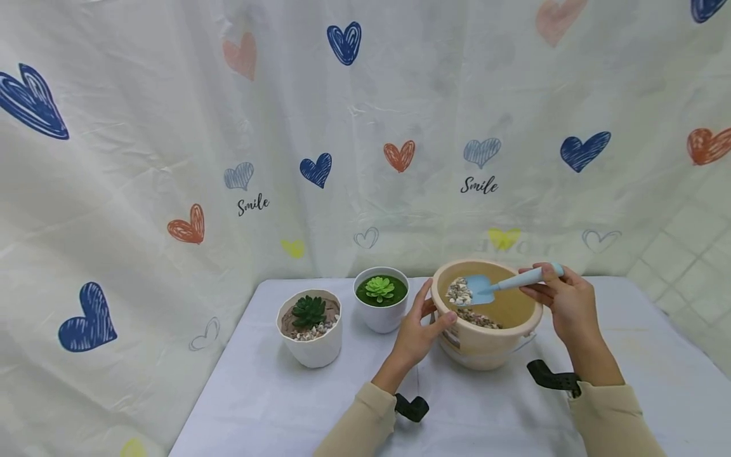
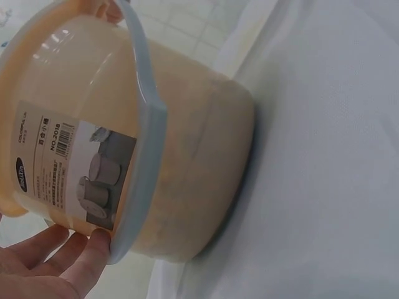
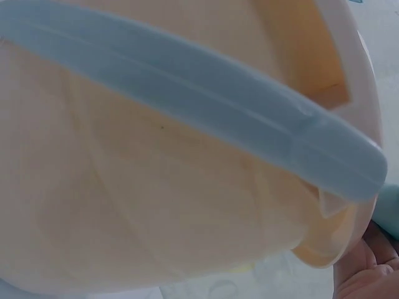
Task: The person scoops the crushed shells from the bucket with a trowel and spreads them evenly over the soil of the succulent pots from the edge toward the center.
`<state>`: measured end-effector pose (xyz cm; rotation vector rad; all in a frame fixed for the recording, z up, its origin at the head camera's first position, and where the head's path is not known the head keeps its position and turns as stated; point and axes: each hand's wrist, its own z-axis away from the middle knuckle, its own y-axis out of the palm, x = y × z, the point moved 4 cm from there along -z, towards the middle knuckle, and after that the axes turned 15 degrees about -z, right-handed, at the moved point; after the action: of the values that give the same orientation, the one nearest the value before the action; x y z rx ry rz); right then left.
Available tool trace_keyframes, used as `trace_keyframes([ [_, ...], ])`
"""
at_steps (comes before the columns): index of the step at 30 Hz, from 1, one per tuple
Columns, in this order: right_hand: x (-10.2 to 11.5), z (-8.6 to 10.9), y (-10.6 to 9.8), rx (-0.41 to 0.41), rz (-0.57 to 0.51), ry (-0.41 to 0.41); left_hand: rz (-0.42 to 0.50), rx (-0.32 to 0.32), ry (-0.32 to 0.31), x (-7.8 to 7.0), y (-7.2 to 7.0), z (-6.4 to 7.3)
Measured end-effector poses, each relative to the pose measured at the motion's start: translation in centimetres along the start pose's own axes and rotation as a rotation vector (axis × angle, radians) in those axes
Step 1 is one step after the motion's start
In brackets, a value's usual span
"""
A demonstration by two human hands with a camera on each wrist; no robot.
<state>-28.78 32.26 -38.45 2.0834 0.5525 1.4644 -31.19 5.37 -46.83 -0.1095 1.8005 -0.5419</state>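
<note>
In the head view, my right hand point(image 1: 571, 308) holds a small light-blue garden trowel point(image 1: 533, 277) by its handle, above the right side of a beige plastic bucket point(image 1: 474, 358). The trowel's blade carries pale pebbles point(image 1: 459, 291) inside the bucket's mouth. More mixed pebbles point(image 1: 480, 319) lie within the bucket. My left hand point(image 1: 414, 336) grips the bucket's left side near the rim, thumb toward the front. From the left wrist, its fingers point(image 2: 87, 265) press the wall beside the label and the blue-grey handle point(image 2: 146, 143). In the right wrist view, part of the right hand point(image 3: 368, 274) shows beyond the rim.
Left of the bucket stands a white pot point(image 1: 382, 317) with a light-green succulent point(image 1: 379, 289). Farther left is another white pot point(image 1: 316, 351) with a dark-green succulent point(image 1: 309, 310) and pebbles. A white cloth covers the table point(image 1: 257, 412); a heart-printed curtain point(image 1: 365, 114) hangs behind.
</note>
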Motion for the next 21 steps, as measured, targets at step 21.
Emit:
trace_keyframes([
  [21, 0.7, 0.7, 0.5, -0.091, -0.233, 0.027, -0.114, 0.15, 0.077, -1.1, -5.2, 3.5],
])
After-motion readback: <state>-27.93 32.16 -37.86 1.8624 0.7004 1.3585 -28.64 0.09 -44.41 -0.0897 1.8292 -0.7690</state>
